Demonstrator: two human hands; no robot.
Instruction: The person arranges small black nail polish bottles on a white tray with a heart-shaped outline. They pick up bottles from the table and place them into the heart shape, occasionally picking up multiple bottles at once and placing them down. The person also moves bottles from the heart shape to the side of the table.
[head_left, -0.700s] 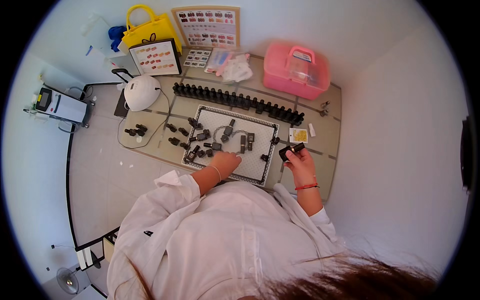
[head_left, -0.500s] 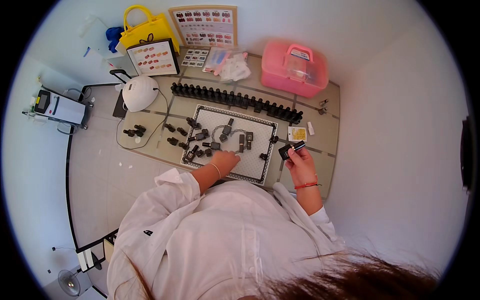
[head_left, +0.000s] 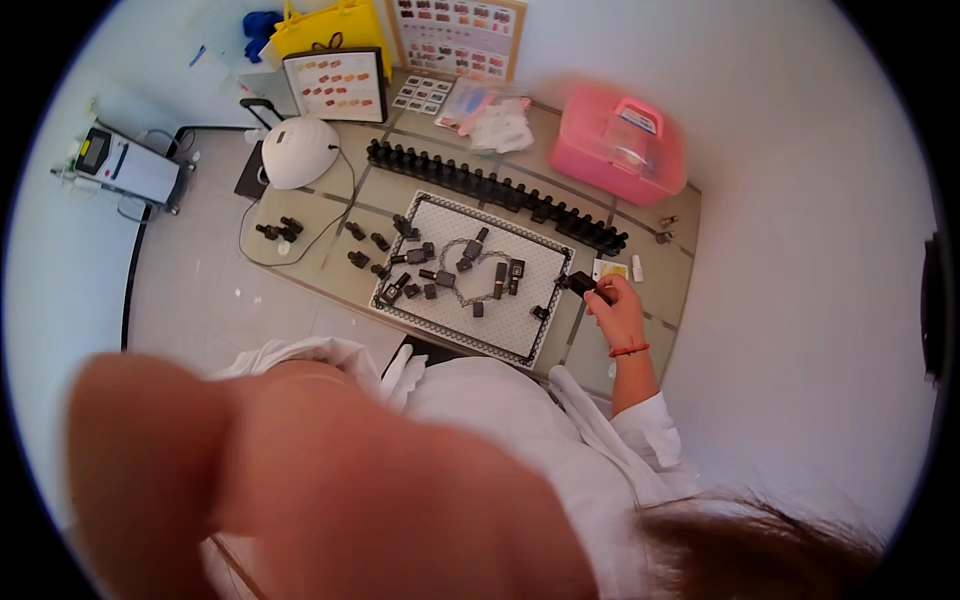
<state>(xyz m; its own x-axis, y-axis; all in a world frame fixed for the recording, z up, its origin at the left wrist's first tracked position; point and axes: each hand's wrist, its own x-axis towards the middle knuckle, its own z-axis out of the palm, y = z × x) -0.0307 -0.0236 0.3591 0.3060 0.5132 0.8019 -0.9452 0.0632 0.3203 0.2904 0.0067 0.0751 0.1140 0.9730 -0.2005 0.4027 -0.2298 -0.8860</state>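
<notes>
My right hand (head_left: 620,310) is closed on a black nail polish bottle (head_left: 583,284), held tilted by the right edge of a white patterned mat (head_left: 510,325) with a black lace border. My left hand (head_left: 380,490) fills the lower left, very near the camera, blurred and well apart from the table; what its fingers do is unclear. Several black polish bottles lie and stand on the mat, among them a bottle lying at its upper middle (head_left: 473,250). A dark chain (head_left: 457,291) curves between them.
Beyond the mat runs a long row of black bottles (head_left: 490,188). A white nail lamp (head_left: 300,153) with a cable stands left, a pink case (head_left: 610,150) at the back right. Behind are colour charts (head_left: 335,85), a yellow bag (head_left: 345,25) and plastic packets (head_left: 500,125).
My left hand has left the mat and risen close to the camera, uncovering a small dark piece there. My right hand has brought the bottle slightly nearer the mat's right edge. The view has shifted.
</notes>
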